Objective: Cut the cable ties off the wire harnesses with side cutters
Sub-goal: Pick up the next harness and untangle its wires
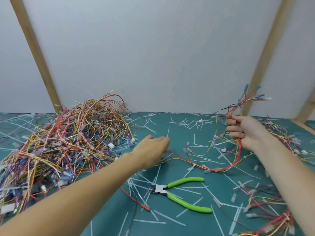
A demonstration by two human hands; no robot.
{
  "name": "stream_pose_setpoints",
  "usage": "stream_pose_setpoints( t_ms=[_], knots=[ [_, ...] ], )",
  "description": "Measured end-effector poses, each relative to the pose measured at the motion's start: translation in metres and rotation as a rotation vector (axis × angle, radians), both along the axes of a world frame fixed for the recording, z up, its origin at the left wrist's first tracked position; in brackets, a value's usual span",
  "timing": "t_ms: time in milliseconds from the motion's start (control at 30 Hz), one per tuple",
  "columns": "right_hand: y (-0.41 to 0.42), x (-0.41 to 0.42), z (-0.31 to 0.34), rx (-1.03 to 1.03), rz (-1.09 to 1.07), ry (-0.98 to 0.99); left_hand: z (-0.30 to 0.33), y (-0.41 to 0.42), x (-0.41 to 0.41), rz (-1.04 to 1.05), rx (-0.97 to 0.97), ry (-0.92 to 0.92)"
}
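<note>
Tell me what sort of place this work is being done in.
Most likely a workbench for reworking or salvaging wiring: a green mat strewn with cut cable ties, a big tangled pile of wire harnesses, and green-handled side cutters lying ready. Plain white panels in a wooden frame back it.

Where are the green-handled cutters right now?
The side cutters lie untouched on the green mat, low in the middle, between both forearms, amid cut cable ties.

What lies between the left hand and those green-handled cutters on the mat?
Nothing solid. The side cutters lie in the open on the green mat, nearer the person than the left hand. Only loose cut ties and a thin red wire are scattered around them.
</note>
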State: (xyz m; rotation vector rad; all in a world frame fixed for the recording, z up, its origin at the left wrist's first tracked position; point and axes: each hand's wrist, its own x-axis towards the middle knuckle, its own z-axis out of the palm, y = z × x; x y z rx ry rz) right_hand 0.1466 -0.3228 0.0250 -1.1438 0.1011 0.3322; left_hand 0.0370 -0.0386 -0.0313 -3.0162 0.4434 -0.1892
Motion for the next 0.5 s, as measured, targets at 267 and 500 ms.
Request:
stream_pose_setpoints(
  t_ms=[267, 500],
  knots=[
    [0.02, -0.012, -0.039, -0.628, -0.023, -0.307, 0.04, 0.034, -0.034, 0.324, -1.235, 0.029],
    [0.037, -0.027, -0.034, -0.056, 0.106, -0.263, 0.03, 0.063, -0.055, 0.316, -0.469, 0.365]
  ],
)
